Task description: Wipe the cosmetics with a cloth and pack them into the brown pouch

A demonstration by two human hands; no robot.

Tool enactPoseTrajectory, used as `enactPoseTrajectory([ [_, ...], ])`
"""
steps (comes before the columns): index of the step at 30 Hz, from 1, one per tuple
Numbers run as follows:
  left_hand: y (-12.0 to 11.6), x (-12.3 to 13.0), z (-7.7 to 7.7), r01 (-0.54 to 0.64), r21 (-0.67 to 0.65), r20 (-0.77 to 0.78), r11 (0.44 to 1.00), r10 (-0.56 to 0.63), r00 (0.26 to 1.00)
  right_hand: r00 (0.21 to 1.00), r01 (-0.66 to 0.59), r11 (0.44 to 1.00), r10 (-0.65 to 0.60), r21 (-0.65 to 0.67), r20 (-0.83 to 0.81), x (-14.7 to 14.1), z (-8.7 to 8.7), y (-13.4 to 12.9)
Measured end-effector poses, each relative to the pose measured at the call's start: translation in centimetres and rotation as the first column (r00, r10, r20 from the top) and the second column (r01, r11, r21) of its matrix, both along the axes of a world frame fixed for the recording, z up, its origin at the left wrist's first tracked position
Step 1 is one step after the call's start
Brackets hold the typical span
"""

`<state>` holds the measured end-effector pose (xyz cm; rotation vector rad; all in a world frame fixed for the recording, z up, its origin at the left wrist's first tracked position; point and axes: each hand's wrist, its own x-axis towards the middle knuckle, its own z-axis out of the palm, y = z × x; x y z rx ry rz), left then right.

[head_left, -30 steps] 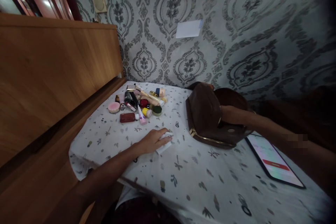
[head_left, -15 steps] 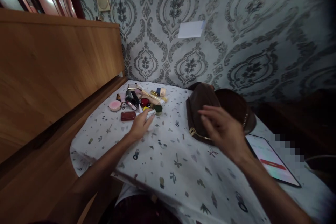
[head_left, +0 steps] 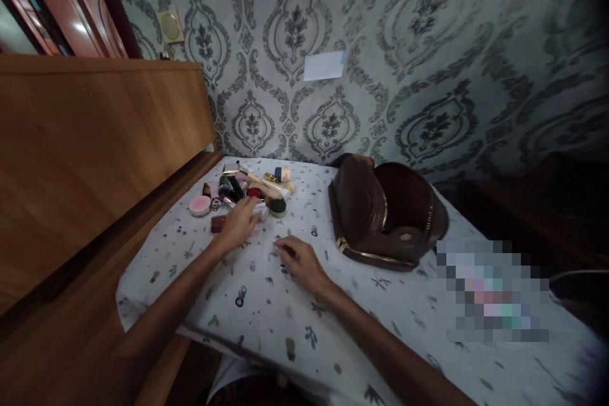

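Note:
My left hand (head_left: pixel 240 223) is at the near edge of a pile of cosmetics, its fingers over a white tube (head_left: pixel 261 210); whether it grips the tube is unclear. Partly behind that hand lies a dark red case (head_left: pixel 217 224). A round dark green jar (head_left: pixel 277 207) sits just right of the fingers, and a pink round compact (head_left: pixel 200 205) rests at the left of the pile. My right hand (head_left: pixel 299 260) hovers low over the cloth between pile and bag, fingers curled, thumb and index near each other. A brown bag (head_left: pixel 356 203) stands unzipped to its right.
The patterned white cloth (head_left: pixel 266 323) covers the table. A wooden cabinet (head_left: pixel 104 158) borders the left side, and a wallpapered wall (head_left: pixel 371 32) rises behind. At the right a pixelated patch hides a flat object. A cable (head_left: pixel 580 273) runs at the far right.
My right hand has moved left from in front of the bag to the cloth near the pile, and its fingers have curled. My left hand has shifted slightly left. The view has tilted and shifted.

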<state>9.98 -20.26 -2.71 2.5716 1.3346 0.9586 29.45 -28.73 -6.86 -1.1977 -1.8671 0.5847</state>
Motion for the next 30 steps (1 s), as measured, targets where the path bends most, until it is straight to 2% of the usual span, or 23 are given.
enactPoseTrajectory([
  [5,-1.4,1.3,-2.0,-0.030,0.040,-0.223,0.999,0.038,0.974,0.995,0.039,0.999,-0.039,-0.003,-0.091,-0.1,-1.1,-0.1],
  [9,-1.7,1.1,-2.8,-0.031,0.095,-0.283,0.995,0.057,0.957,0.997,0.047,0.999,-0.047,0.006,-0.059,-0.2,-1.2,-0.3],
  [14,-1.1,0.8,-3.4,0.005,0.173,-0.284,0.985,0.045,0.958,0.998,0.059,0.997,-0.059,0.042,0.003,-0.3,-1.1,-0.4],
  [21,-0.8,0.8,-4.0,0.031,0.273,-0.292,0.961,0.052,0.955,0.996,0.033,0.999,-0.034,0.008,0.085,-0.2,-1.1,-0.6],
  [30,-0.4,0.6,-4.5,0.051,0.306,-0.286,0.951,0.040,0.958,0.992,0.041,0.998,-0.046,0.046,0.120,-0.3,-1.9,-0.2],
])
